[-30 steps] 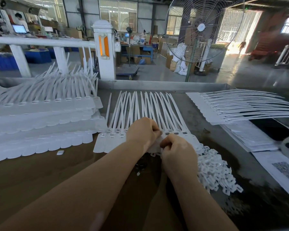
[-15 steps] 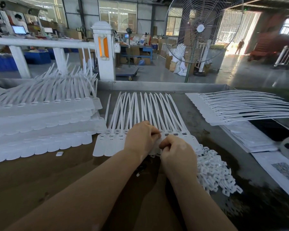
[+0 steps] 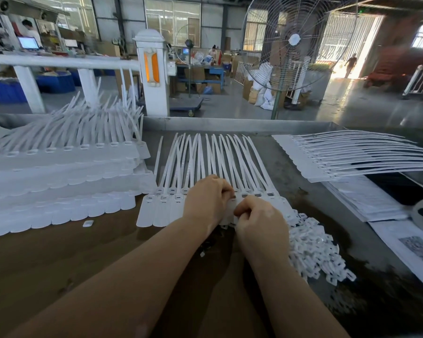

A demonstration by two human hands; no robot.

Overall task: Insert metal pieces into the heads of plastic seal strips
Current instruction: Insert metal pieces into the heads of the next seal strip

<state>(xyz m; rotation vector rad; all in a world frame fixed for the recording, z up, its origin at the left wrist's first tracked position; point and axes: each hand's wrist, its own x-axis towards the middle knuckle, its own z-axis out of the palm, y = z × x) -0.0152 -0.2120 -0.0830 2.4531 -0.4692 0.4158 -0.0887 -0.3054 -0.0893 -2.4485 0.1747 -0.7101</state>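
On the workbench (image 3: 59, 259), seen from the head camera, no brand or label can be read: the printed sheet (image 3: 418, 247) at the right edge carries a grey patch too blurred to make out, and the seal strips bear no legible writing. A row of white plastic seal strips (image 3: 205, 162) lies fanned in the middle of the bench, tails pointing away, flat heads toward the person. Both forearms reach in from the lower edge and meet over the heads of that row. The left hand (image 3: 205, 203) is curled, knuckles up, fingers pinched down on a strip head. The right hand (image 3: 259, 220) is curled just beside it, thumb and forefinger pressed together at the same head; whatever they pinch is hidden. A heap of small white pieces (image 3: 313, 250) lies just right of the right wrist. Stacked strips (image 3: 59, 167) fill the left side, and another fanned set (image 3: 352, 157) lies at the right.
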